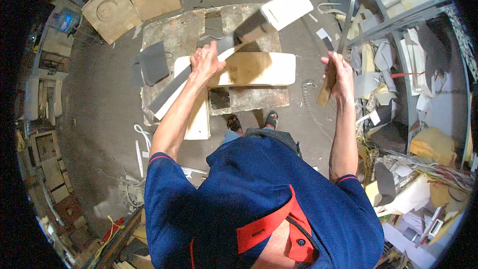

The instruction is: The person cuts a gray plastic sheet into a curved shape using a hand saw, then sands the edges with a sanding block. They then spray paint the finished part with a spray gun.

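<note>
A: Left hand: state of fingers?
B: Bent over the long grey-and-white strip, knuckles up. Tips hidden; cannot tell whether they pinch it or only press.
A: Lie of the strip?
B: Slantwise under those fingers, one end below and left of them. Above and right of them, along the same line, a white block; whether joined to the strip, cannot tell.
A: Right hand?
B: Well to the right of the left fingers. Thumb and fingers closed on the brown handle of a long-bladed knife; blade upward from the fingertips, handle end below them.
A: Nearby?
B: Pale rounded slab just right of and below the left fingers; dark grey sheet to their left; worn board beneath the slab.
</note>
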### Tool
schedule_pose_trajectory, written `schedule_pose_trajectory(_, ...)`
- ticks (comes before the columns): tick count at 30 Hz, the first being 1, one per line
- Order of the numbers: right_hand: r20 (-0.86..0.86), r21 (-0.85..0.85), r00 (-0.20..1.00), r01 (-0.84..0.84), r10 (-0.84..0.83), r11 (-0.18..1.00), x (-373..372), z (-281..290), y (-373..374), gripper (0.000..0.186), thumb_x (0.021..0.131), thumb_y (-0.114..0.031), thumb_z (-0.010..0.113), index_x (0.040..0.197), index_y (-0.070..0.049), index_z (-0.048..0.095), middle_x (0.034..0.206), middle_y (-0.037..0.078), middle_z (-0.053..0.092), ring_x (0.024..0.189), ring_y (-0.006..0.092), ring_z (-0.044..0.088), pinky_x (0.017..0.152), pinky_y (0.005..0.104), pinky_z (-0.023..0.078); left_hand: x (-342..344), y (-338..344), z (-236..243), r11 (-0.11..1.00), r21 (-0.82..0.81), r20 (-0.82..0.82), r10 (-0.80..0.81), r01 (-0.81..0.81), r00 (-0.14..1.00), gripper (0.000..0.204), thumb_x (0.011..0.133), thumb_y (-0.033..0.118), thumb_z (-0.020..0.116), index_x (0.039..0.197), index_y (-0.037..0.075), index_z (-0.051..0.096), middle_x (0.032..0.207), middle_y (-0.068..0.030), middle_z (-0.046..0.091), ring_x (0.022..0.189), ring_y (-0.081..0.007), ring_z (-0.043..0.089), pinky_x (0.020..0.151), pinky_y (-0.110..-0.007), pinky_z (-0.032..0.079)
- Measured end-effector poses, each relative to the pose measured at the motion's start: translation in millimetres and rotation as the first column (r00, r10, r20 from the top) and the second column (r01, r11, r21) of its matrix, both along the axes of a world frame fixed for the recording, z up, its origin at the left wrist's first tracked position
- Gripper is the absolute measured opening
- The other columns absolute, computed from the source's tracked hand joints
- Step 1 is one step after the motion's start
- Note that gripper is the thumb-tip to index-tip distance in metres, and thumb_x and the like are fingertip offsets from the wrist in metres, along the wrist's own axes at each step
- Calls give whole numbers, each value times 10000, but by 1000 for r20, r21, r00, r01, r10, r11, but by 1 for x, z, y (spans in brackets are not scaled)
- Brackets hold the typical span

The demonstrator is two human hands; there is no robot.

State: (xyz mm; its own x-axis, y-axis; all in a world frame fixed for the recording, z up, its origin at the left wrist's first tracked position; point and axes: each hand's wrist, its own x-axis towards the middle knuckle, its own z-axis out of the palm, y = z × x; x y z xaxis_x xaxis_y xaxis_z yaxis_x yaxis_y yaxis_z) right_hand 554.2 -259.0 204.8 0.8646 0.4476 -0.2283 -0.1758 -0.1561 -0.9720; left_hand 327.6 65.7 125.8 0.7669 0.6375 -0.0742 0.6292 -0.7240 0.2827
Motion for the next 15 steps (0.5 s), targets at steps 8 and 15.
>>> schedule_pose_trajectory(8, -47, -140, 998, -41, 35, 989, 6, -60, -57, 391, 949, -442, 664, 1024, -58, 666, 894, 47, 696, 662, 90, 553, 568, 281, 490, -9, -6, 38, 923, -250, 54, 314, -291, 948, 651, 675, 410, 791, 1098, -61, 640, 1019, -272, 706, 972, -391, 697, 839, -468, 542)
schedule_pose_trajectory(15, -116, -177, 961, -269, 251, 947, 48, -87, -55, 384, 974, -351, 629, 1208, -47, 618, 973, 60, 696, 677, 83, 541, 578, 273, 489, -23, -37, 35, 648, -475, 155, 728, -595, 668, 524, 689, 411, 809, 830, -88, 732, 847, -231, 736, 850, -305, 734, 798, -387, 550)
